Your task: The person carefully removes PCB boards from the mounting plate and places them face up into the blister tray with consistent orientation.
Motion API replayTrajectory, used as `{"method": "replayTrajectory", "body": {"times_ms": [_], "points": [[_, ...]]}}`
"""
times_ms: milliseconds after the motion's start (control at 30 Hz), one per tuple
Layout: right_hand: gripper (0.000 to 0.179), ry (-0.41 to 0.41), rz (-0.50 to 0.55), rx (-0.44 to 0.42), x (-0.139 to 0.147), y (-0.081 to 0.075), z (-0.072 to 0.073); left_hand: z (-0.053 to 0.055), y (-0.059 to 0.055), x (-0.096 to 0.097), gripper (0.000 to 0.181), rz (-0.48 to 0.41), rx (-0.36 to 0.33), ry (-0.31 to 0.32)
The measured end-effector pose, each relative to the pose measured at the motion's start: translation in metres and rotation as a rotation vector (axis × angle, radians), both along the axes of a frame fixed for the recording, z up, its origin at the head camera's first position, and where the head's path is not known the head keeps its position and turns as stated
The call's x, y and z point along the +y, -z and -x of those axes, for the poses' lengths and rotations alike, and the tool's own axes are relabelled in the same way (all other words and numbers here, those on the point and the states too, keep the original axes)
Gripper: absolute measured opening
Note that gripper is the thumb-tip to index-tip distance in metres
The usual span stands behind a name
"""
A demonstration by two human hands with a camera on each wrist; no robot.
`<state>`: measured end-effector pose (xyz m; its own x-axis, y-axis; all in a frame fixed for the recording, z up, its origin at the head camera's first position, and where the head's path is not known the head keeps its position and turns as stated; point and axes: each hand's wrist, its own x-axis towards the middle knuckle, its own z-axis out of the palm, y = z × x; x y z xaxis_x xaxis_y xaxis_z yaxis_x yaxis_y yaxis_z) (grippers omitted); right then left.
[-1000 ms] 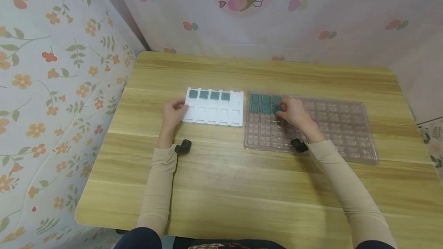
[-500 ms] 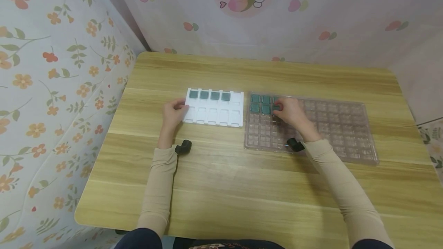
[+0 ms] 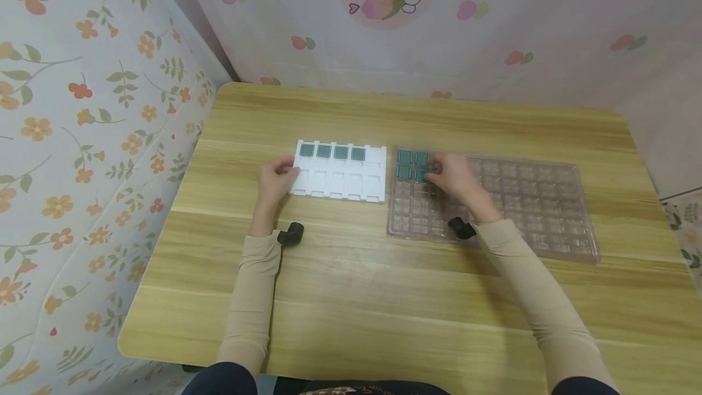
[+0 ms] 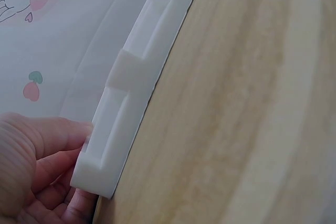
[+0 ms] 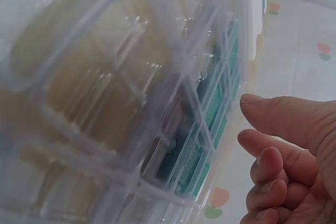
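A white compartment tray (image 3: 338, 186) lies left of centre, with several green square chips (image 3: 340, 152) in its back row. My left hand (image 3: 274, 180) holds its left edge; in the left wrist view, the thumb and fingers of that hand (image 4: 47, 156) grip the tray's corner (image 4: 93, 174). Beside it lies a clear plastic tray (image 3: 422, 224) with green chips (image 3: 404, 156) at its back left. My right hand (image 3: 455, 177) reaches over these chips, covering part of them. In the right wrist view my thumb and index finger (image 5: 283, 116) stand apart, and no chip shows between them.
A wood-grain table (image 3: 340, 297) bears both trays, with a narrow gap between them. The clear tray's many other pockets show no green. Patterned curtains (image 3: 307, 11) hang behind and to the left. A black wrist device (image 3: 460, 228) sits over the clear tray's front edge.
My right hand has slid slowly left across the clear tray, from the third column of chips toward the second. My left hand and the white tray stay in place.
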<state>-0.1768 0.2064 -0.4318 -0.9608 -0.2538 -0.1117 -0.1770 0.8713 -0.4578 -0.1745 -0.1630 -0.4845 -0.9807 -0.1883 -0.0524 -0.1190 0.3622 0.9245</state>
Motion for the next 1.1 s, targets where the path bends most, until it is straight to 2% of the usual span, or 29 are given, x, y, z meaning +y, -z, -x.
{"method": "replayTrajectory", "body": {"times_ms": [300,667,867,1100], "points": [[0.032,-0.017,0.055,-0.031,-0.010,-0.002,0.004,0.000,0.001,-0.001,0.028,-0.009,0.005,0.001],[0.030,-0.051,0.106,0.042,-0.025,-0.003,0.008,0.000,-0.001,0.000,0.028,0.002,-0.008,-0.006],[0.032,-0.045,0.137,0.002,-0.032,-0.004,0.010,0.000,-0.001,0.000,0.027,0.009,-0.008,-0.013],[0.031,-0.055,0.138,0.007,-0.039,-0.007,0.013,0.001,0.000,0.000,0.026,0.009,-0.001,-0.013]]}}
